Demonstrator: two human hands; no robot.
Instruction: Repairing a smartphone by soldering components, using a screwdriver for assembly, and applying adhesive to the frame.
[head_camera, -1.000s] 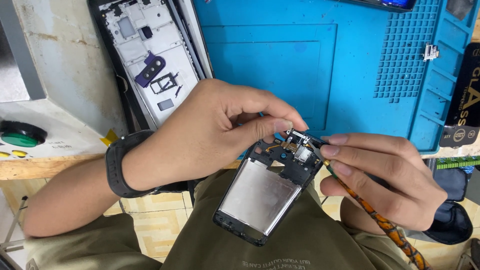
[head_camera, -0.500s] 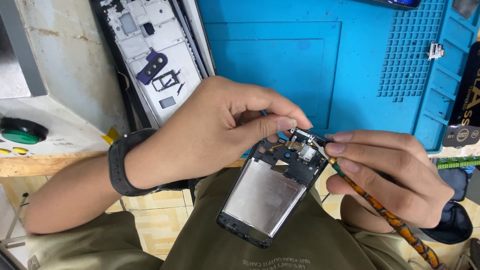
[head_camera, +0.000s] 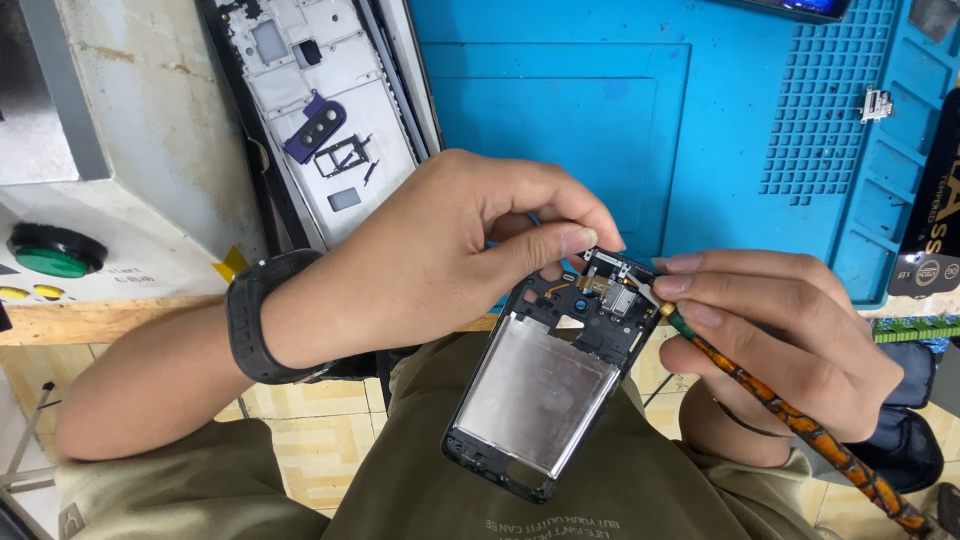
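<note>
Slightly lowered since the earlier frame, the phone frame (head_camera: 545, 385) is pinched at its top between the left hand (head_camera: 440, 260) fingers, over the blue mat (head_camera: 640, 120). Right hand (head_camera: 780, 340) fingers are clamped on the screwdriver (head_camera: 790, 420), tip beneath the fingertips. The small board (head_camera: 612, 290) appears still seated; removal seems unfinished.

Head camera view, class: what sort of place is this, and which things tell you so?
Probably a phone repair bench: a blue ridged silicone work mat, an opened white phone back panel, and a black phone frame worked on with an orange-patterned screwdriver.
</note>
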